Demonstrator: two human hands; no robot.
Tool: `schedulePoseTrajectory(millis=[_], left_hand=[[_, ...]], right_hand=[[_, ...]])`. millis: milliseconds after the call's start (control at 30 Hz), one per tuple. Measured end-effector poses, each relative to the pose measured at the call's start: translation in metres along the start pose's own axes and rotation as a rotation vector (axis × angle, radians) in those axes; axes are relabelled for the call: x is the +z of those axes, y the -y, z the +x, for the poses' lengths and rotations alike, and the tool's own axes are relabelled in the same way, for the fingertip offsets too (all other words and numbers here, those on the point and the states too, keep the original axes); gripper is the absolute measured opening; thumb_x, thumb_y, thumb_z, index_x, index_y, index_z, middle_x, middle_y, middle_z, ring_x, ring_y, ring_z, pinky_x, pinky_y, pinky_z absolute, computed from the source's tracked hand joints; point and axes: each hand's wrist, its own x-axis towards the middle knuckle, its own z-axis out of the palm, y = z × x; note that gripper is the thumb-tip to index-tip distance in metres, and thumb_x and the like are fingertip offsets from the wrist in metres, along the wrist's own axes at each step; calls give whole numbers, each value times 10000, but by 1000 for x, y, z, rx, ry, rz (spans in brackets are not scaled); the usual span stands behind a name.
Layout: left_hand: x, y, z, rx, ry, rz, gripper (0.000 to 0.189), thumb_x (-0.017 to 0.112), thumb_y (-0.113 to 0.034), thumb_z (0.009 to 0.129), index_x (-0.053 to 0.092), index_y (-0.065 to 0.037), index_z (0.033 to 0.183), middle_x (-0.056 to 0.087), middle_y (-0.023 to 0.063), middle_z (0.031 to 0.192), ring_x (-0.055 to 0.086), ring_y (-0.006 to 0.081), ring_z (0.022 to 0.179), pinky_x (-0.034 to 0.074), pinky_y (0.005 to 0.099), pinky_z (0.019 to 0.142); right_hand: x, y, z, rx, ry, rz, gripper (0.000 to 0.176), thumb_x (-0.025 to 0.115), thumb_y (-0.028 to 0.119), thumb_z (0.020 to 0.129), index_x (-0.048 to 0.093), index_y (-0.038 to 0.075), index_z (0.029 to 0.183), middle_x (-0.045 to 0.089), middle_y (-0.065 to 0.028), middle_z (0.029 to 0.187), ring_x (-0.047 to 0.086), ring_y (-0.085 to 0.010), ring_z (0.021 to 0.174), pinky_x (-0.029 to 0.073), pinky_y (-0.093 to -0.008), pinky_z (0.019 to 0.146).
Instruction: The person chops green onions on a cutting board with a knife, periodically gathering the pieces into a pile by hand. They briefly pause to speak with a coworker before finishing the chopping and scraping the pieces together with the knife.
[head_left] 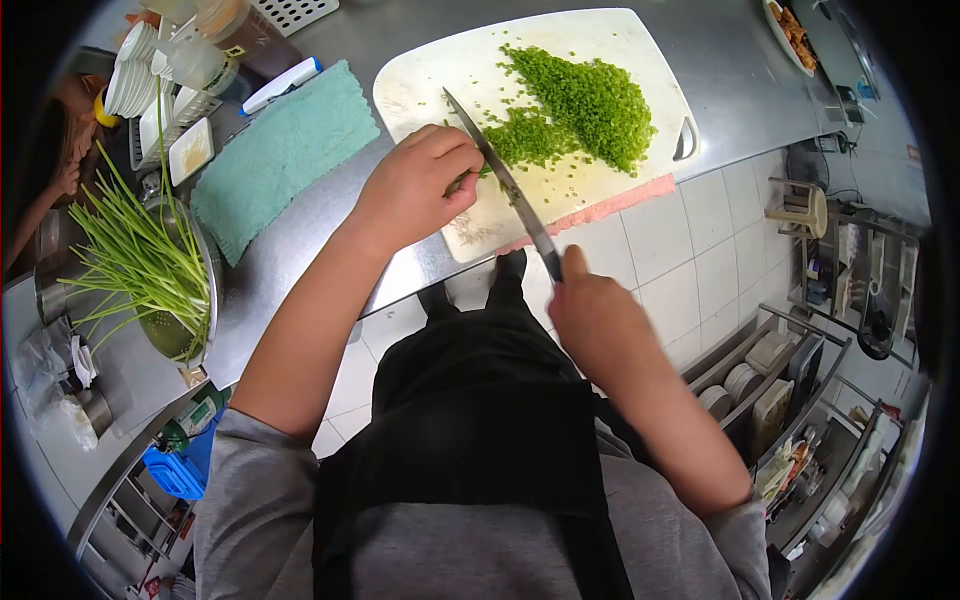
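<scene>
A white cutting board (pixel 430 75) lies on the steel counter. Chopped green onion (pixel 600 105) is heaped on its right part, with smaller bits scattered toward the middle. My left hand (pixel 425 180) rests at the board's left side, its fingers curled round green onion stalks (pixel 484 171), of which only a short end shows. In my right hand (pixel 595 310) is the handle of a knife (pixel 518 195). The blade slants up and left over the board, close beside my left fingertips.
At the left, long green onions (pixel 150 250) stand in a metal colander (pixel 212 290). A green cloth (pixel 285 155) and a white-and-blue marker (pixel 280 87) lie left of the board. Small white dishes (pixel 135 75) are stacked behind. Another person's arm (pixel 50 190) shows at the far left.
</scene>
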Motion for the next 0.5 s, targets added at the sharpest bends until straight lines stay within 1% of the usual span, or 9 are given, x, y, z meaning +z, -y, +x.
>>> schedulePoseTrajectory(millis=[33,100,200,300,333,367,433,467,500], left_hand=[[1,0,0,3,2,-3,200,731,-12,741,666,-70,921,658,62,1000,637,272,936,547,366,799],[0,1,-1,8,3,-2,200,731,-10,738,664,-69,917,658,62,995,637,272,934,546,366,797],[1,1,1,17,0,-23,200,731,-8,733,663,-64,912,658,64,984,636,270,929,546,365,794],[-1,3,0,30,3,-24,199,731,-3,730,661,-61,907,659,63,976,636,269,925,544,361,792],[1,3,0,30,-3,-22,199,732,-2,728,659,-62,903,657,62,971,636,267,925,544,361,792],[2,3,0,30,-8,-21,199,732,-1,725,658,-63,899,655,61,966,636,264,924,543,360,792],[1,2,0,28,-14,-24,199,733,-1,723,657,-64,896,655,62,964,636,264,922,543,360,790],[0,1,1,31,-19,-31,199,733,-1,721,656,-65,892,655,62,961,636,264,919,543,360,788],[0,1,1,35,-19,-30,199,733,-1,721,656,-65,892,655,62,961,636,264,919,543,360,788]], right_hand=[[12,5,10,6,-49,1,163,507,127,960,488,-15,1039,671,-237,693,697,-410,674,576,-500,598],[7,1,12,-78,-131,-8,175,520,134,955,490,-15,1040,664,-232,676,691,-417,657,572,-506,592],[-41,2,-10,-58,-4,45,191,534,142,949,489,-15,1047,664,-231,681,690,-417,656,572,-505,596],[-1,6,-10,4,-31,37,168,529,132,947,497,-13,1027,663,-237,685,688,-417,649,569,-503,580],[14,9,4,6,-74,34,181,530,129,949,493,-17,1050,666,-234,690,690,-413,649,569,-498,565],[14,4,7,11,-75,36,181,530,129,949,493,-17,1050,666,-234,690,690,-413,649,569,-498,565],[-1,-1,8,-126,-133,7,199,519,116,951,473,-21,1088,670,-231,692,695,-402,651,575,-488,562],[-19,-1,0,-102,-58,28,227,527,110,943,462,-27,1113,678,-222,701,703,-386,656,586,-476,580],[-18,0,-4,-100,-62,30,227,527,110,943,462,-27,1113,678,-222,701,703,-386,656,586,-476,580]])
